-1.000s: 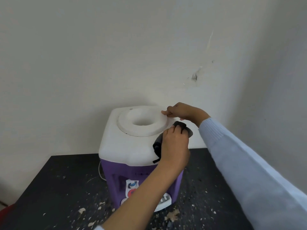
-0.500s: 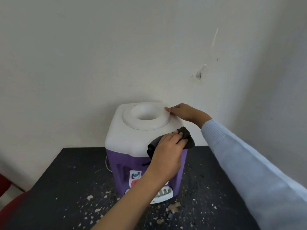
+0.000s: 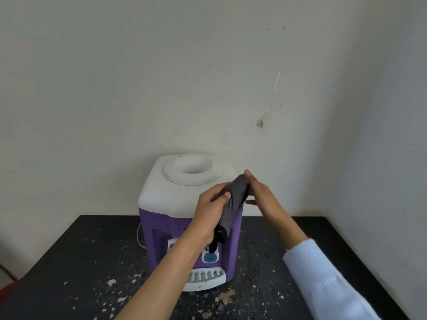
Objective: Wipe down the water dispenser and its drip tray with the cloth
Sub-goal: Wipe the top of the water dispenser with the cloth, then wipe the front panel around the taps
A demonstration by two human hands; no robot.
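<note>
A small water dispenser [image 3: 166,195] with a white top and purple body stands on a black table [image 3: 69,262] against the wall. Its white slotted drip tray [image 3: 205,278] juts out at the bottom front. Both hands hold a dark grey cloth [image 3: 233,204] in the air in front of the dispenser's upper right corner. My left hand [image 3: 210,213] grips the cloth's lower part, and a dark end hangs below it. My right hand [image 3: 258,195] holds the cloth's upper end, fingers extended along it.
Pale flakes and crumbs of debris [image 3: 226,296] litter the table around the dispenser. White walls meet in a corner at the right. A thin white cord [image 3: 138,236] loops at the dispenser's left side. Something red [image 3: 9,285] shows at the far left edge.
My right hand left the dispenser's top ring and came to the cloth. My left hand lifted the cloth off the dispenser's top edge; both now hold it in the air.
</note>
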